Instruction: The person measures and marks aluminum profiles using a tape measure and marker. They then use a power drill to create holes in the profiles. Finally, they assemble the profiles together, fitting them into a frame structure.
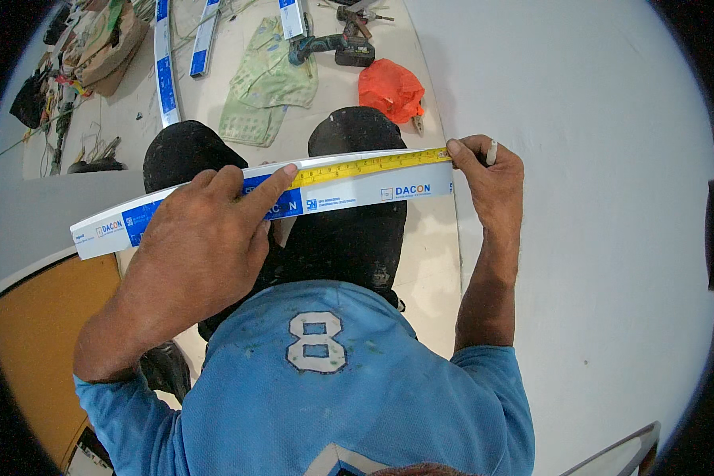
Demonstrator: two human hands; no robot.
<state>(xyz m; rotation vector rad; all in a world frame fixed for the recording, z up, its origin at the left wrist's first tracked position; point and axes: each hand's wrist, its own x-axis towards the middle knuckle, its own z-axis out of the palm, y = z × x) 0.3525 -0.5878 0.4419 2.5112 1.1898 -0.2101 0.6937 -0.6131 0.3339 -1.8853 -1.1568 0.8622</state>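
A long white channel strip with blue film lies across my bent knees, slanting slightly up to the right. Along its upper edge runs a yellow measuring tape. My left hand is wrapped over the left half of the strip, its index finger pressing where the tape emerges. Whatever lies beneath that palm is hidden, the tape's case included. At the strip's right end, the thumb and finger of my right hand pinch the tape's end. A small pale object shows by that hand's fingers, too small to identify.
Beyond my knees are a pale green patterned cloth, a cordless drill and an orange-red plastic bag. More blue-and-white strips lie far left, near a brown bag. A pale wall rises at right.
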